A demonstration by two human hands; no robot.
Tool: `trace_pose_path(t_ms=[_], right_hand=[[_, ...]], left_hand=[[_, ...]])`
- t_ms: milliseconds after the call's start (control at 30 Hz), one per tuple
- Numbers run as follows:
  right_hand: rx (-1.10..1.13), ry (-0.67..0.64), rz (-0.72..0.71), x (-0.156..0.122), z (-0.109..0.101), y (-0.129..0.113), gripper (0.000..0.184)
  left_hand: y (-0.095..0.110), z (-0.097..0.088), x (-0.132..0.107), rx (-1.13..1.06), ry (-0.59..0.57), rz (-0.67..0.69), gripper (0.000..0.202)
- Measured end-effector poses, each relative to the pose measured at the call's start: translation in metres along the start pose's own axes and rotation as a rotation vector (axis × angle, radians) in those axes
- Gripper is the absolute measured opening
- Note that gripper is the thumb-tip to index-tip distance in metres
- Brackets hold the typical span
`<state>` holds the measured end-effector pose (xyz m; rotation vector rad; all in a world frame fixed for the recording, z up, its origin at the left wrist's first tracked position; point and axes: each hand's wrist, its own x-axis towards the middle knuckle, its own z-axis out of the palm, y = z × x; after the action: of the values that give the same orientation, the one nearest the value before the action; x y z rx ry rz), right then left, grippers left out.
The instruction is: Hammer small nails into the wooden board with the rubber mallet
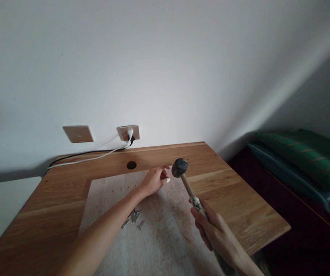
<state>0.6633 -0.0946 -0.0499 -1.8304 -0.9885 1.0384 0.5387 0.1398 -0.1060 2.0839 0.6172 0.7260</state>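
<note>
My right hand [212, 227] is wrapped round the wooden handle of a hammer [185, 178], whose dark head is raised just right of my left hand. My left hand [154, 179] pinches a small thing, likely a nail, too small to make out, with a small white piece beside the fingertips, over the far part of a pale wooden board [156, 234]. The board lies on a wooden desk [61, 199]. Several loose nails [134, 219] lie on the board beside my left forearm.
The desk has a round cable hole [131, 165] near its back edge. On the white wall are a switch plate [78, 133] and a socket [128, 132] with cables plugged in. A green pillow [303, 157] lies on a bed at the right.
</note>
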Motion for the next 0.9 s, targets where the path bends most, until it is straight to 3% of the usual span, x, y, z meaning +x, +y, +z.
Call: trace_pose_path(t_ms=[133,300,900], right_hand=[[-0.026,-0.03,-0.019,0.0,0.0003,0.0034,0.05],[-0.11,-0.082,-0.028,-0.0001,0.0015,0.008,0.047],[-0.08,-0.074,-0.029,-0.0012,0.0037,0.0077,0.047]], left_hand=[[0.0029,-0.0014,-0.0002,0.022,-0.001,0.005,0.034],[0.0054,-0.0016,-0.0004,0.031,0.009,0.012,0.05],[0.006,-0.0025,-0.0005,0.051,-0.008,-0.011,0.043]])
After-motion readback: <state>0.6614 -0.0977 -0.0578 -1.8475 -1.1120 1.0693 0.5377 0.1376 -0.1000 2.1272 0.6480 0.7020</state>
